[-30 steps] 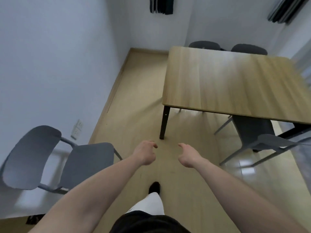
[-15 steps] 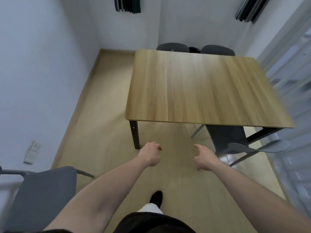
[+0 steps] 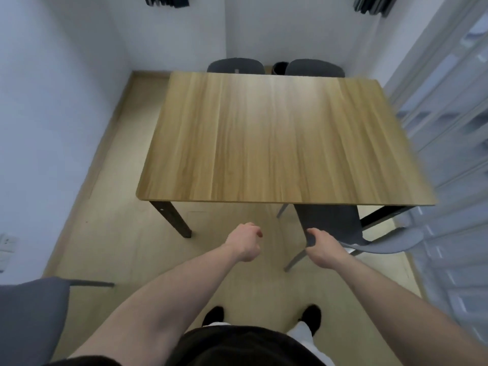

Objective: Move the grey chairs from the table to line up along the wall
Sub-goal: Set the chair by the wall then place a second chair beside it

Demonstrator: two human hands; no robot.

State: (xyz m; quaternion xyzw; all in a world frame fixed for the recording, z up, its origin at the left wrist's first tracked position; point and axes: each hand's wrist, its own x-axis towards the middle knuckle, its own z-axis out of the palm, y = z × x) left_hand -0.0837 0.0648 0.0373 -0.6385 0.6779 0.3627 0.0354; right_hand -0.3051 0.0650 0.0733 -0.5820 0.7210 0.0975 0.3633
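Note:
A grey chair stands at the near right of the wooden table, its seat partly under the top and its backrest pointing right. My right hand curls round the seat's left edge. My left hand hangs over the floor to the left of that chair, loosely closed on nothing. Two dark grey chairs sit at the table's far side, only their backrests showing. Another grey chair stands by the left wall, at the lower left corner.
A dark bin sits between the two far chairs. A white wall runs along the left with a socket plate low down. A glass partition closes the right side. The table's black leg stands ahead left of my feet.
The view has swung right and I have stepped up to the table. My right hand has reached the near chair's seat edge. The chair by the wall has slid to the lower left corner.

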